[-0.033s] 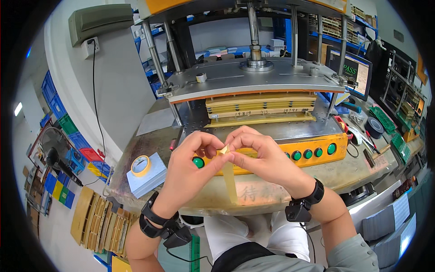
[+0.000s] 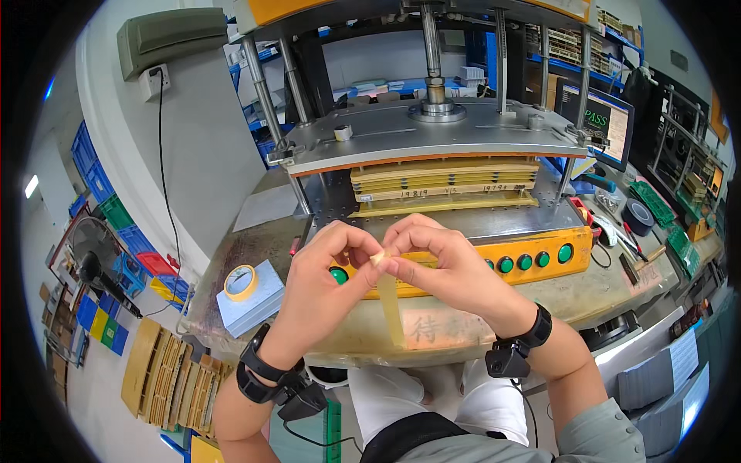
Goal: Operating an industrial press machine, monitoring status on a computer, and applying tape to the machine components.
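A strip of pale yellow tape (image 2: 391, 312) hangs down from my fingertips in front of the press. My left hand (image 2: 330, 266) pinches its upper end between thumb and fingers. Fingertip to fingertip with it, my right hand (image 2: 436, 258) grips the same end, where a small folded bit of tape shows. The fingers partly hide that fold. A roll of yellow tape (image 2: 252, 283) lies on a light blue block (image 2: 251, 302) to the left of my left hand.
The press's steel plate (image 2: 432, 139) hangs above a stacked fixture of yellowish boards (image 2: 444, 181). Green buttons line its orange front panel (image 2: 546, 255). Tools, black tape (image 2: 638, 217) and green boards (image 2: 682, 251) lie at the right. A monitor (image 2: 598, 127) stands behind them.
My fingertips have shifted slightly at the tape's upper end, and less of the folded bit shows. Everything else looks the same.
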A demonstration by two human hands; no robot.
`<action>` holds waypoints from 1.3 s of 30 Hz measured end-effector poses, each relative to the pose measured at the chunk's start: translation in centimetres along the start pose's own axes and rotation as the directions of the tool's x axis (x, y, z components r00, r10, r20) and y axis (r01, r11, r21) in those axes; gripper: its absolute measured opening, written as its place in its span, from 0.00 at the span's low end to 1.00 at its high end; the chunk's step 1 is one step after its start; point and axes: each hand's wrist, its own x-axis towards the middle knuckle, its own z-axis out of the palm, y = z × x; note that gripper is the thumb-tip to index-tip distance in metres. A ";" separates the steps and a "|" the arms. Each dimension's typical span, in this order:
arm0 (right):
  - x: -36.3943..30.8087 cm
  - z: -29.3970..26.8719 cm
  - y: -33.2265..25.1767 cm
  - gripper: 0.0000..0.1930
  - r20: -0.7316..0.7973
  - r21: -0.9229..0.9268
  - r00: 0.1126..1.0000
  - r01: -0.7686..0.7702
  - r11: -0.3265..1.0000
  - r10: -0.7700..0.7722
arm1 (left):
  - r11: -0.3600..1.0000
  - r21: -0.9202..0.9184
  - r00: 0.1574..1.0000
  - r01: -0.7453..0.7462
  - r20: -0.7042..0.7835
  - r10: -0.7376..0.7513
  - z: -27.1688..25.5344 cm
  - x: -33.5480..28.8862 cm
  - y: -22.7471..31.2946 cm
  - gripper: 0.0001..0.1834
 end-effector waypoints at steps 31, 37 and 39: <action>-4.2 3.0 3.1 0.20 0.127 -0.523 0.736 0.619 0.586 -0.665 | 0.989 -0.145 0.991 0.006 -0.133 -0.025 -7.6 4.0 6.9 0.08; -4.1 3.3 2.8 0.18 0.117 -0.519 0.745 0.610 0.598 -0.657 | 0.990 -0.142 0.989 0.012 -0.146 -0.033 -8.2 3.6 6.7 0.08; -4.0 3.4 2.9 0.17 0.117 -0.518 0.752 0.603 0.606 -0.648 | 0.988 -0.152 0.988 0.016 -0.151 -0.040 -8.4 3.7 6.2 0.08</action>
